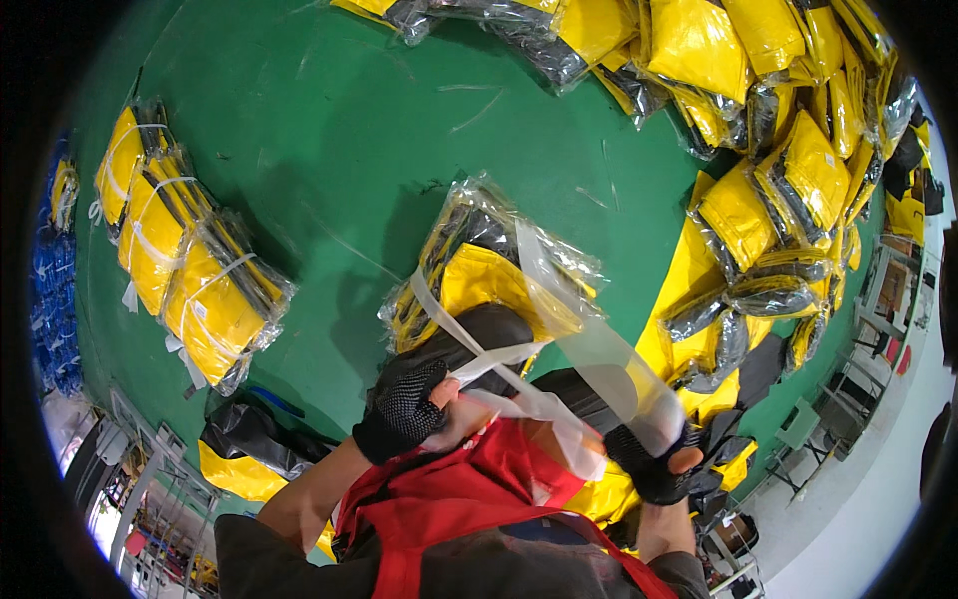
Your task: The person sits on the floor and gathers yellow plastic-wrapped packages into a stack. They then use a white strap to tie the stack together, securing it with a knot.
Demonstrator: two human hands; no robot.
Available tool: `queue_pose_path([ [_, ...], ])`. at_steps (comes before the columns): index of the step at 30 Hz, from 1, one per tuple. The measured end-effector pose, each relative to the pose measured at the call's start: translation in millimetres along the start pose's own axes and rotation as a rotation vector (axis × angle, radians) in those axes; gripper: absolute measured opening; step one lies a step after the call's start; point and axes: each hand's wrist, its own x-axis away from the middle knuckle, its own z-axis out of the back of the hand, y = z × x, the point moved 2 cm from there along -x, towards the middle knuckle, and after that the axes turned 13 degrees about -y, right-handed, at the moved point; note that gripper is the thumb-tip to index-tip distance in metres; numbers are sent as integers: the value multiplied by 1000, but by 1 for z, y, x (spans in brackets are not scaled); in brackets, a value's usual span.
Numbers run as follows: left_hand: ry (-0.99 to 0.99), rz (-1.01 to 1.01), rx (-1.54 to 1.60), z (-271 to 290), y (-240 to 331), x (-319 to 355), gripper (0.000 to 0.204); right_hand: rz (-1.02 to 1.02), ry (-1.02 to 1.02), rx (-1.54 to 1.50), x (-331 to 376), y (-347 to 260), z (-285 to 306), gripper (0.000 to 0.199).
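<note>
In front of me on the floor stands a stack of folded yellow-and-black goods in clear plastic bags (477,270). A translucent white strap (589,364) runs over its top, and its two lengths cross on my side of the stack. My left hand (404,411), in a black dotted glove with bare fingertips, is closed on one length of the strap near the crossing. On the right, my right hand (654,467), gloved the same way, grips the other length, with a loose part of the strap hanging between the hands. Some of the right fingers are hidden.
Tied bundles of yellow-and-black bagged goods (195,255) lie at the left on the green floor (329,130). A large heap of similar bags (788,190) fills the far right. Black and yellow material (249,449) lies beside my left arm. Blue bundles (55,299) stand at the left rim.
</note>
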Motion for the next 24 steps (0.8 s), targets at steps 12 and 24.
queue_pose_path([
  [12,102,501,280,-63,-143,25,12,506,54,1636,-414,66,91,45],
  [24,298,803,704,-145,-283,22,37,-107,113,1577,-327,175,252,38],
])
